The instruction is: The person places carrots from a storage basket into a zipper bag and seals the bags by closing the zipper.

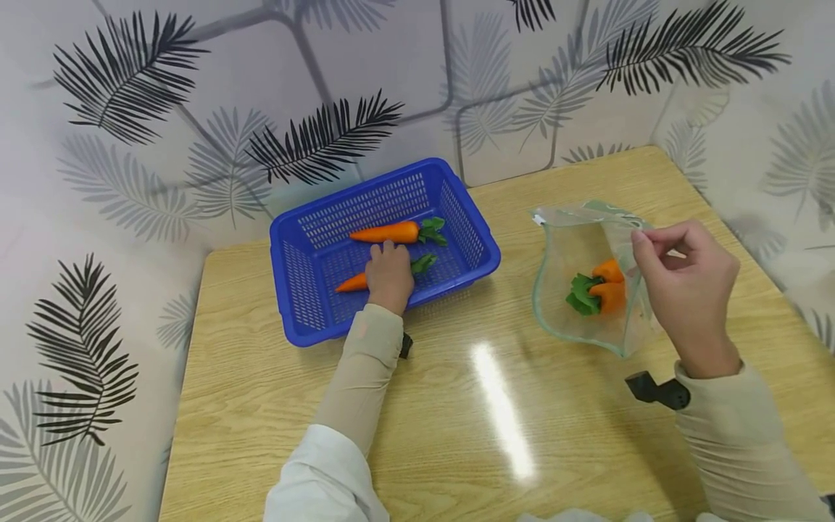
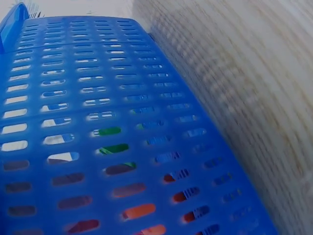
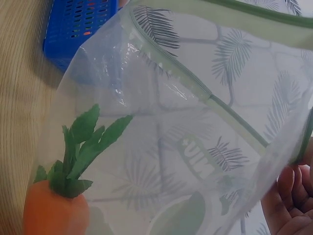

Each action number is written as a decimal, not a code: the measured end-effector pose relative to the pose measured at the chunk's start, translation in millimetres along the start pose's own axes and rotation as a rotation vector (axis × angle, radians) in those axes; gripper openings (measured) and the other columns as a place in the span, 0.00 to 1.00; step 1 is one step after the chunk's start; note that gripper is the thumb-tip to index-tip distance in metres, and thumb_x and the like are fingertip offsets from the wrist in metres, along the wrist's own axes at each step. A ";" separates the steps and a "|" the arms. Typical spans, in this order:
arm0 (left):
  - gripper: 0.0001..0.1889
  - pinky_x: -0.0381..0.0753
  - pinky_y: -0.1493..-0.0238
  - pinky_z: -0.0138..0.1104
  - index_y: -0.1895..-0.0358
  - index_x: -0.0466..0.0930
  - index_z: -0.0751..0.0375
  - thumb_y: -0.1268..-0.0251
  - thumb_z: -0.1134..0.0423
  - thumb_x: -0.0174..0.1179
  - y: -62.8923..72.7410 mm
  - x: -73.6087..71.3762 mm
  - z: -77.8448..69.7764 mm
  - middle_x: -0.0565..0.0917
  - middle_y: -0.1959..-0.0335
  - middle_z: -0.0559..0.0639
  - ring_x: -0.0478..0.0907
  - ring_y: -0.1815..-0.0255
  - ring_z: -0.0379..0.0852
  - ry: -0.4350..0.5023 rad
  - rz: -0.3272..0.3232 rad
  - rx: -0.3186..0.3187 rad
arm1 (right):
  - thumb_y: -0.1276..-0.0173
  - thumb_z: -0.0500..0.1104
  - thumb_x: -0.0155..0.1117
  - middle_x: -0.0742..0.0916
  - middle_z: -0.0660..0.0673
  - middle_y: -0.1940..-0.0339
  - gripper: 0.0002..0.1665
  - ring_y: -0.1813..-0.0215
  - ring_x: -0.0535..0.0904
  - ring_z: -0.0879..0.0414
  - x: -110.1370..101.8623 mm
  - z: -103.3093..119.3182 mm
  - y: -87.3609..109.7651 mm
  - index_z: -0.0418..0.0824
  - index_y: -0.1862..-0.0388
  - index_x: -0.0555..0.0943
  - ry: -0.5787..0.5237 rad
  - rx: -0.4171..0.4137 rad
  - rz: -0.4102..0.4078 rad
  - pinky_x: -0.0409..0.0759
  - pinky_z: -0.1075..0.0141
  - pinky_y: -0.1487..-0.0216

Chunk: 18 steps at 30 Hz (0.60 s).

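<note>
My left hand [image 1: 389, 277] reaches over the near rim of a blue plastic basket [image 1: 457, 280] and grips the nearer carrot [image 1: 352, 283] round its middle. Beyond it in the basket lies another carrot [image 1: 391, 233], green top to the right. In the left wrist view the slotted basket wall [image 2: 146, 100] hides most of that hand. At the right, my right hand [image 1: 694, 283] pinches the edge of a clear zip bag [image 1: 574, 246], whose mouth gapes. Two carrots [image 1: 611, 296] with leaves show inside it. The right wrist view looks through the bag [image 3: 146, 147] at one carrot [image 3: 56, 210].
The wooden table [image 1: 261, 420] runs up to a wall [image 1: 215, 80] with a leaf pattern, and the basket stands close to that wall. Black wrist mounts [image 1: 655, 391] stick out from the sleeves. A bright light reflection lies on the tabletop between the arms.
</note>
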State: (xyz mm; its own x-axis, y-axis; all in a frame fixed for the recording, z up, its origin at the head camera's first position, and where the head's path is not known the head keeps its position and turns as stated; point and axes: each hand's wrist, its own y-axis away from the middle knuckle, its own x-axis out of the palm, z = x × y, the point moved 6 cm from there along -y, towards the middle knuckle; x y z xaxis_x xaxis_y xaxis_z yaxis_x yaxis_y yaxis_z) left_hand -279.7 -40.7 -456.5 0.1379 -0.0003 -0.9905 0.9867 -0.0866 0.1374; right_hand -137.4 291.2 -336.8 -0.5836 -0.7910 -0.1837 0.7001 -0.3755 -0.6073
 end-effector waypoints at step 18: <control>0.21 0.76 0.54 0.40 0.46 0.69 0.62 0.40 0.59 0.59 31.0 -60.6 8.4 0.67 0.52 0.56 0.64 0.51 0.53 0.424 -0.344 0.143 | 0.44 0.30 0.66 0.80 0.56 0.80 0.09 0.78 0.73 0.66 4.3 4.7 -1.4 0.21 0.72 0.78 -0.005 0.012 0.007 0.70 0.82 0.78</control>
State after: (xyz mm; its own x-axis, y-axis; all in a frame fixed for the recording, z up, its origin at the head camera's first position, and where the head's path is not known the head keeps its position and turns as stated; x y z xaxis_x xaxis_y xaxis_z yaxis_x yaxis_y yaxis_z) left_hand -258.2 -51.7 -392.3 -0.1381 0.4498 -0.8824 0.9636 -0.1448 -0.2246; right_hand -139.0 286.0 -333.1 -0.5768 -0.7959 -0.1839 0.7091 -0.3761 -0.5964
